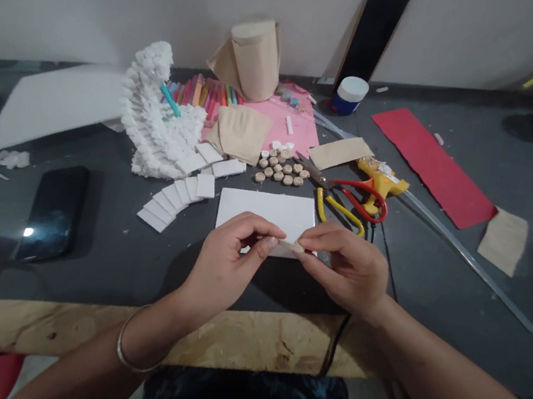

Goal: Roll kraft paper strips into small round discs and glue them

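Note:
My left hand (pixel 229 258) and my right hand (pixel 345 262) meet over the near edge of a white foam sheet (pixel 269 210). Both pinch a small beige strip (pixel 291 246) between thumb and fingertips, one hand at each end. A silver bangle (pixel 128 353) circles my left wrist. Just beyond the sheet lie several small round cork-coloured discs (pixel 281 168) and a fan of small white foam rectangles (pixel 179 196).
Red-handled scissors (pixel 358 197) and a yellow glue gun (pixel 381 180) lie right of the sheet. A white foam sculpture (pixel 156 114), a beige roll (pixel 256 56), pink paper (pixel 298 127), a red sheet (pixel 434 165), a phone (pixel 54 213) and a leaning phone (pixel 373 34) surround them.

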`<control>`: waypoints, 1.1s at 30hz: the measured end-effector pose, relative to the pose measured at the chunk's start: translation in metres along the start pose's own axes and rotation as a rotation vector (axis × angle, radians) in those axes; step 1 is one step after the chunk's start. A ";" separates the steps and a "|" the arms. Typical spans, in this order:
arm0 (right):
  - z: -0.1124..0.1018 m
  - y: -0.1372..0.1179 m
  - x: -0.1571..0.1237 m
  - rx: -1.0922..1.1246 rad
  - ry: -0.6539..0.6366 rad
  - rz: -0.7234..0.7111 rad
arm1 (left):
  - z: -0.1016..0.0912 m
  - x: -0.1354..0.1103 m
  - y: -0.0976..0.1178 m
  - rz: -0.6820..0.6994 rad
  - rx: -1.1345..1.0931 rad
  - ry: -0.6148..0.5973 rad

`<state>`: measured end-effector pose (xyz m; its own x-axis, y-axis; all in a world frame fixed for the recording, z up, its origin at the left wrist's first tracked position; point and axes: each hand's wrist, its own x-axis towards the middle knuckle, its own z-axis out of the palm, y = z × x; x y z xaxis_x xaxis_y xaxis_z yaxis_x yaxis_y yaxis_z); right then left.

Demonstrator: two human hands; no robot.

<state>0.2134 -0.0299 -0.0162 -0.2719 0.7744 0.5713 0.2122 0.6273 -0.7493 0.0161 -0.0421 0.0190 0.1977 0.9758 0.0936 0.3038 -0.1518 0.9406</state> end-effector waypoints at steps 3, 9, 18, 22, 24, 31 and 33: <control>-0.003 0.000 0.005 -0.111 -0.010 -0.081 | -0.003 -0.001 0.003 0.010 0.058 -0.008; -0.007 -0.005 0.010 -0.089 -0.075 -0.142 | -0.002 0.000 0.000 -0.048 0.019 -0.044; 0.005 -0.003 0.001 0.152 -0.032 0.046 | 0.010 0.004 -0.007 -0.225 -0.297 -0.120; 0.004 -0.007 0.007 0.011 0.010 -0.002 | 0.013 0.003 -0.008 -0.203 -0.301 -0.112; 0.004 -0.007 0.008 -0.006 0.004 -0.022 | 0.013 0.004 -0.007 -0.161 -0.266 -0.112; 0.011 -0.006 0.000 -0.057 -0.019 0.027 | 0.016 0.008 -0.008 -0.043 -0.071 0.036; 0.013 -0.007 -0.001 -0.077 -0.034 0.072 | 0.016 0.008 -0.010 -0.011 -0.004 0.093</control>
<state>0.2000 -0.0366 -0.0159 -0.2842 0.8156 0.5041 0.3038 0.5753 -0.7595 0.0297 -0.0358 0.0050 0.1069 0.9879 0.1126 0.3015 -0.1401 0.9431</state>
